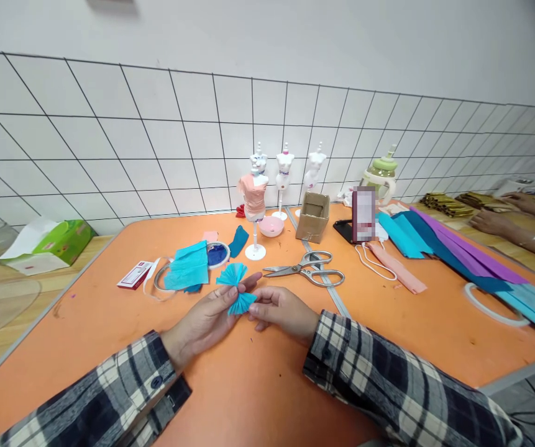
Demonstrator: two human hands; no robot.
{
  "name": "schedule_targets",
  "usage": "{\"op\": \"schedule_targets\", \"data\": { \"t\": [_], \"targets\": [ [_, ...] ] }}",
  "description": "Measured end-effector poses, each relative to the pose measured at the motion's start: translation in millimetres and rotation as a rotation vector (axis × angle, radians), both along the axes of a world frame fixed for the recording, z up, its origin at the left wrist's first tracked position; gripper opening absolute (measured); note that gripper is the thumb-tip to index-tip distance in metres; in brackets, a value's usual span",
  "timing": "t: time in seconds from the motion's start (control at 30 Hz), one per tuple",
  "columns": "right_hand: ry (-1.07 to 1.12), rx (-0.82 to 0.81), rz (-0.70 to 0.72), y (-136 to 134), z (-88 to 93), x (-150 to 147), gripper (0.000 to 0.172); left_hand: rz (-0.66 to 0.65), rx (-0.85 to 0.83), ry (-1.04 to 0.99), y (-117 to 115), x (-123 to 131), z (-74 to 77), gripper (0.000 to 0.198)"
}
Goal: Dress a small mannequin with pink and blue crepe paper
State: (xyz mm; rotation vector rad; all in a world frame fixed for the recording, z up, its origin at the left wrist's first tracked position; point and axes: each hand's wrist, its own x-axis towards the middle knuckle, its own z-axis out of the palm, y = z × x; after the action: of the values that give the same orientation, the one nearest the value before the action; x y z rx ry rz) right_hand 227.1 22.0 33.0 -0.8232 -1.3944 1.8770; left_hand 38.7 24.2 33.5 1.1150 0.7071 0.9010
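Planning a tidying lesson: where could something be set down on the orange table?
Bare: between the red-edged box and left sleeve; between the right sleeve and white ring. Crowded: the middle, with left hand, right hand, pleated blue piece and scissors; behind them, mannequins.

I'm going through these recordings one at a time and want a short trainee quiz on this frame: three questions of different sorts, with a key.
1. Multiple choice: what is the left hand holding?
A. the scissors
B. a blue pleated piece
C. the pink bowl

2. True or false: the dress form standing nearest the hands wears a peach-coloured covering.

3. Fill in the word: as the camera sees it, the phone stands to the ____ of the cardboard box.

Key: 1. B; 2. True; 3. right
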Motion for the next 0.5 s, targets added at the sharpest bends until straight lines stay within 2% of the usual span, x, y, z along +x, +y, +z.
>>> {"op": "schedule_targets", "data": {
  "t": [0.13,0.27,0.37,0.5],
  "targets": [
    [0.037,-0.053,-0.125,2.5,0.9,2.4,0.042,-0.022,-0.091,-0.113,0.6,-0.1,-4.2,0.032],
    [0.087,-0.085,-0.214,3.2,2.2,0.5,0.043,-0.061,-0.142,-0.105,1.3,1.2,-6.9,0.027],
    [0.101,-0.151,-0.199,1.2,3.5,-0.2,0.044,-0.078,-0.163,-0.088,1.3,2.4,-6.4,0.026],
    [0.172,-0.232,-0.079,-1.8,8.1,3.5,0.048,-0.033,-0.184,-0.173,0.8,2.7,-5.5,0.023]
  ]
}}
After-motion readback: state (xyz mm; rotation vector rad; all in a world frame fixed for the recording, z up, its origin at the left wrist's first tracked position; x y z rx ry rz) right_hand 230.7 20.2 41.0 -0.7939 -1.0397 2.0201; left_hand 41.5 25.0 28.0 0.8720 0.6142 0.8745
